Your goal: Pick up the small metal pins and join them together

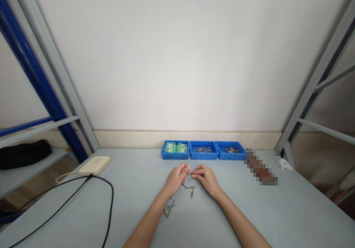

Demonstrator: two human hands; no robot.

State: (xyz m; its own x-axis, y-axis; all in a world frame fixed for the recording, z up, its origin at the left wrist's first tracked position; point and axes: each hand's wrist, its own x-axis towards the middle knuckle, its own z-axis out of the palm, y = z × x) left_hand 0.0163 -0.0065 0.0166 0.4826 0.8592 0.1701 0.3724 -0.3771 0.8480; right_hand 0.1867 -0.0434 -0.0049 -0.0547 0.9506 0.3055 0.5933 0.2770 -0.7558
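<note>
My left hand [176,178] is closed in a pinch, its fingertips close to those of my right hand [207,178], which also pinches. Something small and pale shows between the two sets of fingertips, too small to name. Just below them on the table lie a few thin metal pieces that look like screws [192,193]. A small pile of similar screws [168,210] sits beside my left forearm, which partly hides it.
Behind my hands stand three blue bins: one with green-and-white packets [176,148], two with loose metal screws [203,150] [232,150]. A cream box [95,165] and a black cable [112,200] lie left. A blurred-out item [262,170] and white cable [285,164] lie right.
</note>
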